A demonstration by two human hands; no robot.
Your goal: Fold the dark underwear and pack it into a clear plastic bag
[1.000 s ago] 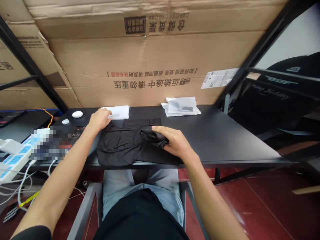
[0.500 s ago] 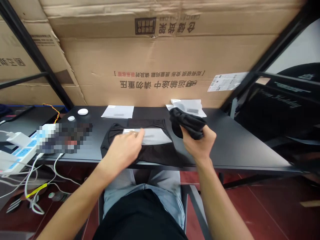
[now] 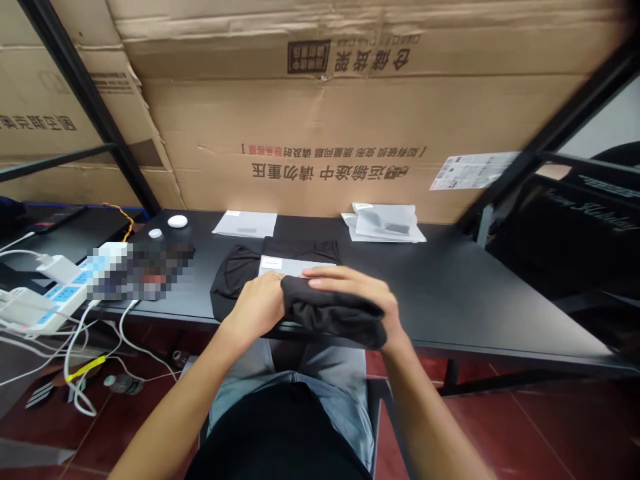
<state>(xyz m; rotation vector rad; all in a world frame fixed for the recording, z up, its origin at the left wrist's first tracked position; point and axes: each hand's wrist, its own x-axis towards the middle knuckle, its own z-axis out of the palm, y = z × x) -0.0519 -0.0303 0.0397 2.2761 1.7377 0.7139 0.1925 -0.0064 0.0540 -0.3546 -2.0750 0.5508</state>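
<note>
My right hand (image 3: 354,291) lies over a bunched black cloth (image 3: 333,313) and holds it above the front of the desk. My left hand (image 3: 257,307) sits against the bundle's left end, its fingers partly hidden behind the fabric. Beneath both hands, a flat black garment (image 3: 235,287) is spread on the desk. A white-and-grey flat packet (image 3: 295,266) rests on that garment, its lower part hidden by my hands.
Along the black desk (image 3: 475,300) lie a translucent sleeve (image 3: 245,224) and clear plastic bags (image 3: 387,223). A round white case (image 3: 177,221), a small white disc (image 3: 155,233) and a blurred object (image 3: 143,270) are left. A power strip (image 3: 60,293) trails cables. Cardboard (image 3: 325,133) stands behind.
My right hand has brought the black bundle down from the upper right to the desk's front, and my left hand has come up against it. The view has shifted slightly.
</note>
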